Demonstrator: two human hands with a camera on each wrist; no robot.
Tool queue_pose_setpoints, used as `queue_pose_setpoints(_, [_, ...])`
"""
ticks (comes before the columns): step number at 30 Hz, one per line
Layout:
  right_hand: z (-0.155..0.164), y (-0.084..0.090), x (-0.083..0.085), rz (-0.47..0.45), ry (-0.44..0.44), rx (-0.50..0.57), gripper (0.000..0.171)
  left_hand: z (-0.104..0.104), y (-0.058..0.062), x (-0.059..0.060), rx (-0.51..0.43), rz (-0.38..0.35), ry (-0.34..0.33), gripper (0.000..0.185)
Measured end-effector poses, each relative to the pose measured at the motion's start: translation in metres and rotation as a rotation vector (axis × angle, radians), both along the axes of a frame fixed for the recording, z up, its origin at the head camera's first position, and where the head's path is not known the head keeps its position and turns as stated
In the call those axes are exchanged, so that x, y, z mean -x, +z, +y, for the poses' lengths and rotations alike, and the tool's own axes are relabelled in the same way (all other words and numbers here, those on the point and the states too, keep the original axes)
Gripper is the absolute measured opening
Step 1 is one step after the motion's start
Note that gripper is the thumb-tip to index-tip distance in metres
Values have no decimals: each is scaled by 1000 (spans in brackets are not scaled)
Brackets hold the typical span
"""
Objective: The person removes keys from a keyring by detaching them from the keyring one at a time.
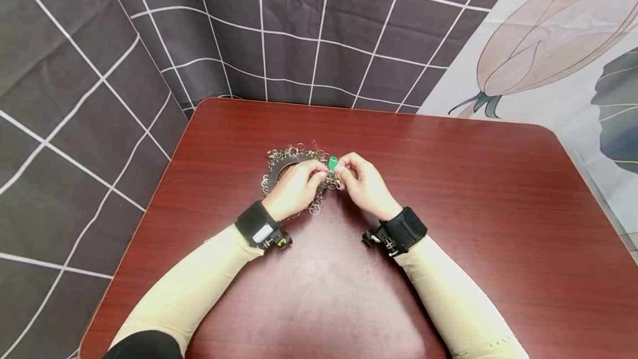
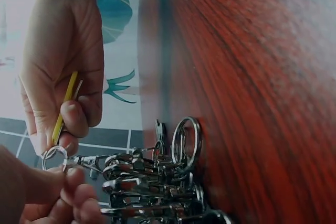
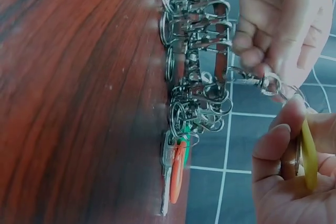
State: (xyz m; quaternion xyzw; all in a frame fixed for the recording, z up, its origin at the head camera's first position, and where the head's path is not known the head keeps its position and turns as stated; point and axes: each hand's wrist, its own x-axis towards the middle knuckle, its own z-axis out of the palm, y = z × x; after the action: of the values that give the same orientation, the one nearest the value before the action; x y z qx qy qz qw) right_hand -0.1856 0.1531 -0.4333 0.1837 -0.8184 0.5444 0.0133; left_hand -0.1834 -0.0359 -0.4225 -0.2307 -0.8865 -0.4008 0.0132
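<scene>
My left hand (image 1: 297, 186) pinches a small split ring (image 2: 54, 156), which hangs from a silver swivel clasp (image 3: 251, 79). Opposite it, my right hand (image 1: 365, 184) holds a yellow-headed key (image 3: 308, 156) in its curled fingers, with thumb and fingertips right at the same ring. A dark ring-shaped holder (image 1: 274, 175) lies under and beyond the left hand, its edge lined with several metal clasps and split rings (image 2: 187, 142). Orange-headed (image 3: 178, 174) and green-headed (image 1: 333, 163) keys hang at the holder's side near the right hand.
The reddish-brown table (image 1: 473, 198) carries the holder near its far middle. A dark gridded cloth (image 1: 299, 32) rises behind and to the left, and a flower-patterned cloth (image 1: 538, 43) stands at the right. Both wrists wear black camera straps (image 1: 406, 230).
</scene>
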Motion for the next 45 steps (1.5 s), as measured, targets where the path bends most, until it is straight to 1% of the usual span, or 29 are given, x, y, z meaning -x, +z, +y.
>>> queue_pose_setpoints(3, [1, -1, 1, -24, 0, 16, 5, 0, -1, -1, 23, -51, -16, 10])
queue_pose_setpoints(5, [1, -1, 1, -48, 12, 23, 6, 0, -1, -2, 29, -68, -18, 7])
queue_pose_setpoints(7, [1, -2, 1, -83, 29, 43, 11, 0, -2, -2, 34, -64, -17, 5])
queue_pose_setpoints(10, [1, -2, 0, -122, 59, 75, 22, 0, -5, -1, 35, -28, 5, 4])
queue_pose_setpoints(11, [0, 3, -2, -132, 66, 73, 25, 0, -7, 0, 32, -16, 14, 4])
queue_pose_setpoints(14, [1, 3, -2, -113, 61, 11, 24, 0, -9, 2, 21, 7, 45, 4])
queue_pose_setpoints(17, [1, 3, -2, -84, 34, -75, 17, -1, -8, 1, 5, 13, 66, 4])
queue_pose_setpoints(18, [2, -2, 0, -72, 24, -96, 15, 0, -8, 1, 2, 15, 71, 4])
queue_pose_setpoints(19, [2, -2, 0, -69, 17, -108, 13, 0, -7, 0, -5, 21, 73, 4])
queue_pose_setpoints(23, [1, -2, -1, -65, 13, -117, 8, 0, -5, -2, -29, 44, 77, 4])
queue_pose_setpoints(27, [1, -3, -1, -52, 16, -105, 8, 1, -5, -1, -51, 49, 89, 5])
queue_pose_setpoints(30, [1, -3, -1, -30, 5, -115, 7, 1, -5, 0, -58, 47, 93, 6])
queue_pose_setpoints(35, [3, -3, 0, -14, -3, -141, 5, 1, -3, 0, -68, 31, 72, 11])
queue_pose_setpoints(39, [4, -2, -1, -9, 2, -160, 7, 1, -3, 0, -64, -10, 32, 16])
queue_pose_setpoints(42, [4, -1, -1, -2, -2, -166, 8, 2, -3, 0, -49, -46, 7, 14])
queue_pose_setpoints(45, [4, 0, -1, -2, -7, -165, 7, 1, -4, -1, -34, -61, 2, 9])
